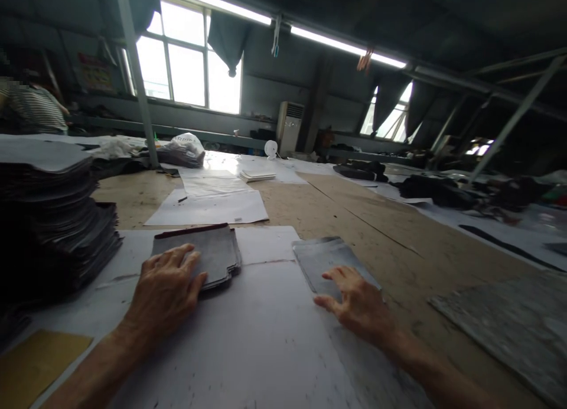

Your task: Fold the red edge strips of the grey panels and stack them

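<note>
My left hand rests on a short stack of grey fabric pieces with a dark red back edge and a notched right corner. Its fingers lie flat across the top piece. To the right, my right hand is over a lighter grey fabric piece, thumb and fingers apart. Whether those fingertips touch the piece I cannot tell. A white paper sheet lies beneath both hands and reaches under the fabric.
At the left rises a tall pile of dark fabric pieces. A brown card lies near the front left corner. More white sheets lie behind the stack. A grey slab is at right. One person stands far left.
</note>
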Motion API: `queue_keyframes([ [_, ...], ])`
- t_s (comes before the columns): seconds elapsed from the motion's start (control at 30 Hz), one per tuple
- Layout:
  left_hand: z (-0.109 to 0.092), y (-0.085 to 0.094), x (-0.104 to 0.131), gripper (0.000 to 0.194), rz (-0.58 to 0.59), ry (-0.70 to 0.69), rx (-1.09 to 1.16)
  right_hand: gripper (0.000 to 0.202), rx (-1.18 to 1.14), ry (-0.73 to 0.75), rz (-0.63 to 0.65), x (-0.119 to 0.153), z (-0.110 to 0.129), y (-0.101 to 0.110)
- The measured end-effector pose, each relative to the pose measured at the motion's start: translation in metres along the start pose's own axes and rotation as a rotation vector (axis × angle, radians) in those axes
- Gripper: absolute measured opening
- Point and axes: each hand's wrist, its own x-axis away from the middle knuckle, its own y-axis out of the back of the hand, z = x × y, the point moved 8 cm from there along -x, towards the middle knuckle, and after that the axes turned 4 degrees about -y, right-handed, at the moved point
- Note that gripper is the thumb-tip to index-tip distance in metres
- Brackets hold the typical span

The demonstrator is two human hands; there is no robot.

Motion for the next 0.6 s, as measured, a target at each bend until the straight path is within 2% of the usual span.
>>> queue_keyframes([
  [0.07,-0.013,0.011,0.000,0.029,-0.115,-0.078,0.023,0.029,0.018,0.030,0.005,0.011,-0.012,-0.001],
  [0.13,-0.028,0.019,0.001,0.025,-0.188,-0.167,0.090,0.019,0.027,0.075,0.002,0.015,-0.016,-0.005],
  [0.2,-0.041,0.021,0.004,0.019,-0.207,-0.256,0.168,0.009,0.037,0.120,-0.017,0.016,-0.017,-0.010],
  [0.33,-0.062,0.016,0.011,0.019,-0.188,-0.371,0.318,0.020,0.064,0.220,-0.061,0.020,-0.012,-0.014],
  [0.43,-0.078,0.008,0.013,0.020,-0.119,-0.409,0.457,0.014,0.068,0.280,-0.093,0.027,-0.007,-0.011],
  [0.6,-0.127,0.003,0.003,0.023,0.133,-0.482,0.619,0.021,0.075,0.332,-0.148,0.031,-0.001,-0.010],
])
